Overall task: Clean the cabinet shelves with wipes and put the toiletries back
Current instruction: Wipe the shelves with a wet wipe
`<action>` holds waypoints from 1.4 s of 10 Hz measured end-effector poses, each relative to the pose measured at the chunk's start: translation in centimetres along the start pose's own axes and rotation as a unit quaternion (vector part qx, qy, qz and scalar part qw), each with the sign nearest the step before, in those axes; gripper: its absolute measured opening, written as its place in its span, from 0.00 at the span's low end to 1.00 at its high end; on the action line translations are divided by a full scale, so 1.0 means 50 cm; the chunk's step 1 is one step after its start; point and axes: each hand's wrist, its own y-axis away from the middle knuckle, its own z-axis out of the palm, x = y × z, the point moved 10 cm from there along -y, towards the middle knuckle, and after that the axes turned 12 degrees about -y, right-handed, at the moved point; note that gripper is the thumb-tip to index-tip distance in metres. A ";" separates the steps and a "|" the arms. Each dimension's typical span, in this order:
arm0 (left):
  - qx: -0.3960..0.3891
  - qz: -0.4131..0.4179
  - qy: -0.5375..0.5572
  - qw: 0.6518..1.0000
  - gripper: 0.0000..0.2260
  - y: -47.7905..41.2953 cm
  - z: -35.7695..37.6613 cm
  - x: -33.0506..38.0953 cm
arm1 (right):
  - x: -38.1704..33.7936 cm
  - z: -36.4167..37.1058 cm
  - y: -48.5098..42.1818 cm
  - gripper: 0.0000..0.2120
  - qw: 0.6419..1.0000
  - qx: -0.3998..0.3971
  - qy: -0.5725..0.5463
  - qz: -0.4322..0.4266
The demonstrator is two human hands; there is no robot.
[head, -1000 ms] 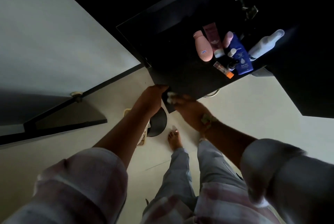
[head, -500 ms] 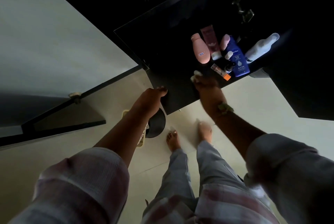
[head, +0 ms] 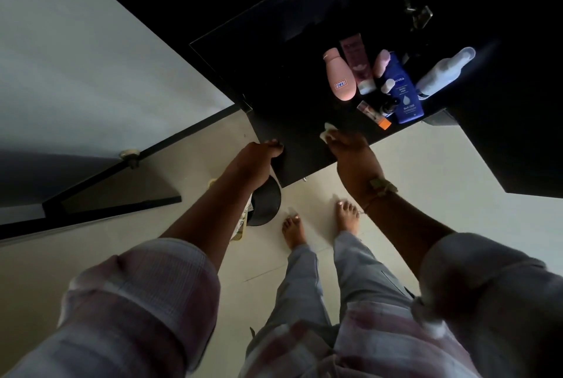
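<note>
The small crumpled white wipe [head: 327,133] lay bunched under the fingertips of the right hand [head: 353,155], which curled over it and pressed it onto the glossy black shelf [head: 274,72] near the front edge. Only a corner of the wipe showed. It looked soft, limp and very light, likely damp, so it would fold and slip out unless pinned flat under several fingers rather than pinched at one corner. The left hand [head: 259,158] had its fingers hooked over the shelf's near corner, apparently steadying it. The toiletries stood clustered at the far right of the same surface, close to the wiping hand: a pink rounded bottle [head: 338,75], a maroon tube [head: 356,62] just beside it, a dark blue lotion bottle [head: 403,91], a tall white bottle [head: 444,72] leaning rightward, a small orange-capped tube [head: 373,114] and a tiny dark dropper bottle [head: 388,107] at the front. All were opaque, so their fill levels could not be told; the smooth plastic ones would best be taken round the body, and the small front pieces seemed easy to knock over. Below the shelf, on the pale tiled floor [head: 426,179], sat a black round bin [head: 265,203], whose contents were hidden.
</note>
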 end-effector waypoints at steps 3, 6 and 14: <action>-0.034 0.002 -0.008 0.999 0.28 -0.007 0.009 0.001 | -0.111 0.216 0.115 0.20 0.959 -0.240 0.105 -0.106; -0.026 -0.040 -0.035 0.998 0.25 -0.001 0.009 0.004 | 0.025 -0.059 0.020 0.21 0.997 0.000 0.063 -0.042; 0.058 -0.060 0.133 0.988 0.27 0.050 0.074 -0.007 | -0.101 0.149 0.101 0.18 0.961 -0.222 0.092 -0.136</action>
